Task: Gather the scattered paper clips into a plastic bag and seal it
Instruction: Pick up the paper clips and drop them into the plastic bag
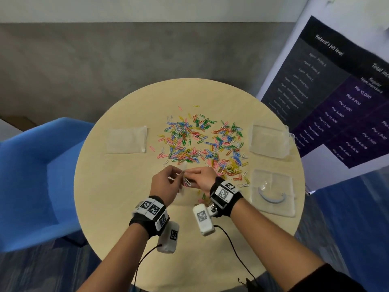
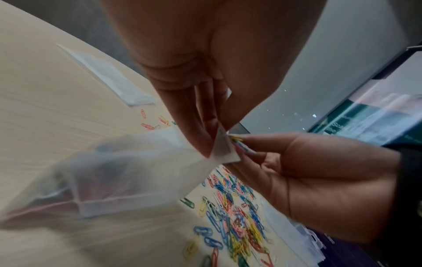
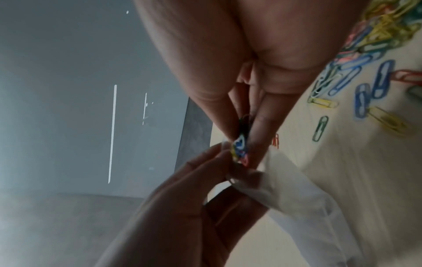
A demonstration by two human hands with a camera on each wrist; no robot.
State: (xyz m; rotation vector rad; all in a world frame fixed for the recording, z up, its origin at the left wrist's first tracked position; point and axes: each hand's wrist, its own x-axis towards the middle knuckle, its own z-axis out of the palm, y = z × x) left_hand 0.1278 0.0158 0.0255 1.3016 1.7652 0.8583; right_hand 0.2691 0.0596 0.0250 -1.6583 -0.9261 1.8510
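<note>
Many coloured paper clips (image 1: 202, 142) lie scattered over the middle of the round beige table (image 1: 117, 186). Near the front of the table my left hand (image 1: 166, 184) pinches the top edge of a clear plastic bag (image 2: 128, 171), which hangs down towards the table. My right hand (image 1: 203, 178) pinches a small bunch of paper clips (image 3: 239, 148) right at the bag's mouth (image 2: 224, 146). A few clips (image 1: 187, 182) show through the plastic below the two hands. The pile of clips (image 2: 233, 213) lies under my right hand.
A flat clear bag (image 1: 126, 139) lies at the left of the table. Two more clear bags lie at the right (image 1: 268, 140), (image 1: 272, 190), the nearer one with a curved blue piece inside. A blue chair (image 1: 40, 178) stands left. A poster board (image 1: 341, 89) stands right.
</note>
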